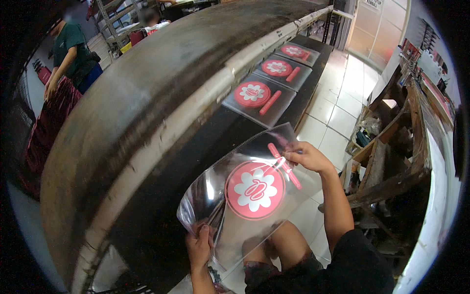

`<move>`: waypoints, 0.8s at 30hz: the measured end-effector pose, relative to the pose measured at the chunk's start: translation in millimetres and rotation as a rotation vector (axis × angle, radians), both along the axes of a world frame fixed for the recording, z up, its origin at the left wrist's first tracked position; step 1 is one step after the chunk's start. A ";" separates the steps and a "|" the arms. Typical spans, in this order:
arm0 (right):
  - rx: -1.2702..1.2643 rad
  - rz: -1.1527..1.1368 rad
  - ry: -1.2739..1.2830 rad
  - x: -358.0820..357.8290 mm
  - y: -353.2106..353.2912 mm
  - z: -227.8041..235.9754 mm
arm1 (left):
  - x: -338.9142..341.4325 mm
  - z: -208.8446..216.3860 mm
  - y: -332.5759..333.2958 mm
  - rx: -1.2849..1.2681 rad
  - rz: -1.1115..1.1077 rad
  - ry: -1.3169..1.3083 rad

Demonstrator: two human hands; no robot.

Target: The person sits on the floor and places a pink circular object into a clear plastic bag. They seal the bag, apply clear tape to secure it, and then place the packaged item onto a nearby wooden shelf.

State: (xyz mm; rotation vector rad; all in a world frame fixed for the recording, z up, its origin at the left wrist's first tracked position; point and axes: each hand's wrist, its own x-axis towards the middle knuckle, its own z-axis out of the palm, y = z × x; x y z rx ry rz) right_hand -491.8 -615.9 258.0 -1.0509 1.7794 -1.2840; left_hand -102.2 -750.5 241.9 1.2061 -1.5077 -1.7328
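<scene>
A clear plastic sheet (pixel 220 235), printed with a pink disc and white flower (pixel 255 189) and a pink bar (pixel 293 177), is held up between my hands above my knees. My right hand (pixel 307 156) pinches its upper right edge beside the bar. At its lower left edge my left hand (pixel 199 245) is closed on the plastic, with the sheet curling and glinting above it. Beyond it, similar printed clear sheets lie in a row on a dark low bench, the nearest sheet (pixel 254 98) apart from the held one.
A large worn table (pixel 122 98) with a pale rail (pixel 171 127) rises along the left of the dark bench (pixel 225 130). A cluttered wooden rack (pixel 387 157) stands at the right, past the tiled floor (pixel 338 105). Another person (pixel 73 54) stands far left; someone else is partly visible behind the table.
</scene>
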 end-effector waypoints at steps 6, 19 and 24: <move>0.110 -0.130 -0.237 -22.4 -33.2 11.0 | -34.2 50.3 -42.4 0.213 0.241 0.014; -0.072 -0.817 -0.736 -188.1 -131.6 -89.8 | -141.2 58.6 -124.6 0.213 0.050 -0.282; -0.021 -1.004 -0.536 -161.0 -170.0 -126.7 | -37.8 -0.9 -4.3 0.133 -0.274 -0.449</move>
